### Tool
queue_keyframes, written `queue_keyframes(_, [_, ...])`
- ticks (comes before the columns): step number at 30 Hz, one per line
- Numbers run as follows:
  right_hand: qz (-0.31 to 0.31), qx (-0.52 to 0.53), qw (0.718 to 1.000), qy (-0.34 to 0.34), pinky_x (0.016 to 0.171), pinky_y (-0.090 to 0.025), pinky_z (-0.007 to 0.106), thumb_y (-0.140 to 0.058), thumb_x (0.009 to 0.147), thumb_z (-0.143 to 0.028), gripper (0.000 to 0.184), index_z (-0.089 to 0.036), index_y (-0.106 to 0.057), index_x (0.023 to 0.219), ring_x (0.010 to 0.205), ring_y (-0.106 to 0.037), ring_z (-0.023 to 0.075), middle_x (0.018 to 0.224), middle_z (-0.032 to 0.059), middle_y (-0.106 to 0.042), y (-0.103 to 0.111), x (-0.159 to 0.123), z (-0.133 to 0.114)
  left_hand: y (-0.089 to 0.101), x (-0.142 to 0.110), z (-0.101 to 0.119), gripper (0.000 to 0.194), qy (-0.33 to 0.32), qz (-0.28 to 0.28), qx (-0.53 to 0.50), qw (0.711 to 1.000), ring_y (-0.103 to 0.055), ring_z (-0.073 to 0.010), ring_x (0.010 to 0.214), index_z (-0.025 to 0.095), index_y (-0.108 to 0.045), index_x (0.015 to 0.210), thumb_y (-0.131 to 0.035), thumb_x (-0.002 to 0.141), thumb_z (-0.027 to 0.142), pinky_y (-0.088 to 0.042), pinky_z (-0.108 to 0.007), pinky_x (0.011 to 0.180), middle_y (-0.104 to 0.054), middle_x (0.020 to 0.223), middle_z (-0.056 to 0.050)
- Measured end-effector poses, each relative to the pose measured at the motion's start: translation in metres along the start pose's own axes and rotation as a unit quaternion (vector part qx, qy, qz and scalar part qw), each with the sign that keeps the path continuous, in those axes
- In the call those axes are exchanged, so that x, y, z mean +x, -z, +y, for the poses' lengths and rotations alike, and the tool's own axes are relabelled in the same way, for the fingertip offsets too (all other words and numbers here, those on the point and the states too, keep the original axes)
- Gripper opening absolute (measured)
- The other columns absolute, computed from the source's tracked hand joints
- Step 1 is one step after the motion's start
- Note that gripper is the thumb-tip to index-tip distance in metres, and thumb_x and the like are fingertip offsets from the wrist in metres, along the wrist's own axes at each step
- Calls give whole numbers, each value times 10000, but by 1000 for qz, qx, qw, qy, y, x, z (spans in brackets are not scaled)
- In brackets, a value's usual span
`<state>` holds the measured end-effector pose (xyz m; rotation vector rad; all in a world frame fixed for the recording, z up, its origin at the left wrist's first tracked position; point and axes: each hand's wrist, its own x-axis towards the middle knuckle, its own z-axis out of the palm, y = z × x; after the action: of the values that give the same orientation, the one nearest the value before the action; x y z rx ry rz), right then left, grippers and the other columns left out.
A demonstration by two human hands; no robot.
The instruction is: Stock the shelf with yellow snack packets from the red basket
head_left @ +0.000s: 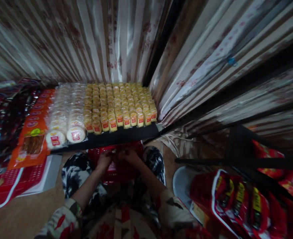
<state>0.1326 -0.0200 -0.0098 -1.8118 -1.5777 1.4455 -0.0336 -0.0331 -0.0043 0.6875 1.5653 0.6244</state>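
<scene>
Both left hand (pixel 105 160) and right hand (pixel 131 156), fingers too dim to judge, are above a red basket (pixel 116 176), long axis crosswise.

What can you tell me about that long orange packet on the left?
The orange packet looks like shiny plastic, with brown strips visible near its front, a yellow-green oval above them and rounded marks farther back. It lies between dark glossy packets and round white packs, its front end reaching past the shelf above a red basket. Neither hand touches it.
</scene>
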Motion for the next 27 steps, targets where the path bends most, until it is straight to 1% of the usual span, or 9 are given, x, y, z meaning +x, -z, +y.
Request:
queue_keyframes(3, [-8,49,998,33,695,-469,260,-599,689,-213,174,-162,-652,847,785,-619,177,849,36,-688,17,-6,-15,-1,-20,12,289,2,-81,-95,992,-602,-131,577,172,-663,948,-643,661,158,-448,-218,561,-673,639,-19])
queue_keyframes(5, [-3,120,991,53,702,-470,274,-623,687,-292,192,-164,-635,830,761,-612,168,816,24,-679,24,-11,-24,-3,-32,17,310,-8,-114,-131,985,-589,-120,557,164,-657,945,-685,638,198,-438,-208,539,-666,635,-14])
queue_keyframes(9, [-6,274,960,58,698,-472,278,-681,637,-432,358,-173,-594,868,734,-614,155,779,9,-665,32,-25,-41,-6,-52,27,367,-24,-100,-169,980,-598,-114,578,158,-623,941,-728,605,262,-446,-207,548,-667,674,-10])
queue_keyframes(13, [-25,337,940,44,636,-471,265,-707,610,-436,421,-171,-564,904,644,-609,136,741,-2,-655,33,-39,-51,-9,-63,39,373,-45,-89,-188,977,-617,-120,628,156,-606,906,-736,578,277,-462,-218,583,-682,759,-25])
queue_keyframes(18, [12,301,948,101,734,-483,289,-667,661,-350,294,-167,-581,875,785,-631,168,807,24,-670,28,-46,-53,-19,-66,48,355,-80,-57,-177,979,-617,-114,665,151,-587,917,-703,591,229,-468,-221,623,-679,798,-30])
queue_keyframes(20, [22,263,957,124,731,-488,285,-616,707,-297,231,-174,-582,899,788,-632,164,822,21,-671,29,-46,-54,-21,-63,52,306,-112,-50,-123,985,-613,-120,668,145,-589,918,-655,625,201,-473,-235,634,-671,804,-35])
queue_keyframes(22, [37,213,966,144,708,-492,274,-561,740,-243,204,-183,-584,934,761,-629,152,831,15,-668,33,-43,-56,-21,-59,58,242,-174,-17,-23,984,-607,-134,698,140,-609,884,-618,645,175,-480,-261,682,-653,808,-42])
queue_keyframes(25, [98,120,974,168,716,-491,279,-518,758,-198,256,-192,-588,1005,750,-613,147,865,19,-657,41,-36,-65,-18,-56,73,215,-277,74,117,951,-593,-148,734,138,-626,877,-584,668,163,-480,-302,764,-603,829,-48])
queue_keyframes(27, [159,52,969,182,762,-482,295,-520,754,-187,317,-188,-586,1064,786,-595,155,909,36,-635,46,-29,-74,-19,-55,82,246,-320,120,156,927,-587,-145,718,130,-608,935,-544,701,168,-486,-320,771,-574,870,-59])
